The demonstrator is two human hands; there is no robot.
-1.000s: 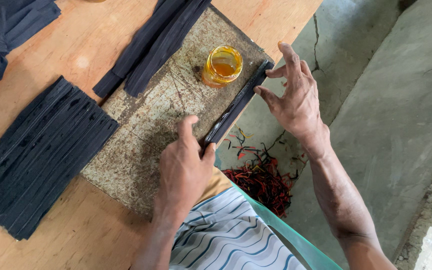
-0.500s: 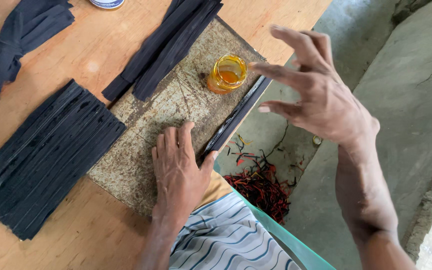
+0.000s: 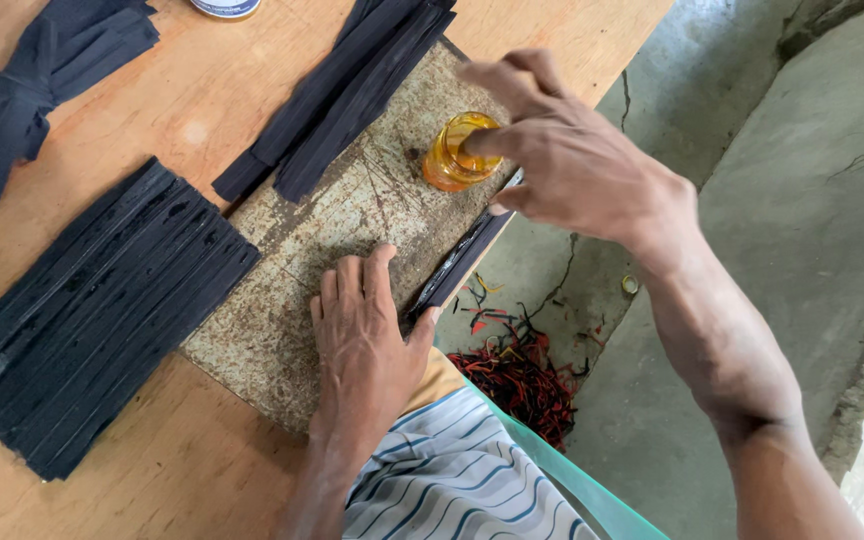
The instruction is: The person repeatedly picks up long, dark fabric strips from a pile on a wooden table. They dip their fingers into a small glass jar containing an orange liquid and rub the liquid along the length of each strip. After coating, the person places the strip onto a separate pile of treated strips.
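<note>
Amber-yellow jar point(image 3: 457, 152), black strips point(image 3: 92, 310) on tan wooden table point(image 3: 202, 90), blue-and-white striped shirt point(image 3: 452, 475), red scraps point(image 3: 517, 385).

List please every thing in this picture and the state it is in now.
left hand: flat on the board, thumb pinning the strip
right hand: fingertip dipped in the jar
small jar: open, amber liquid inside
dark strip: lying along the board edge
worn board: flat on the table

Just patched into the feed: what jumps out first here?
The right hand reaches over the small jar of amber liquid, a finger at its mouth, near the far edge of the worn board. The left hand lies flat on that board, thumb against a dark strip at its edge. A big stack of black strips lies to the left on the wooden table.
</note>
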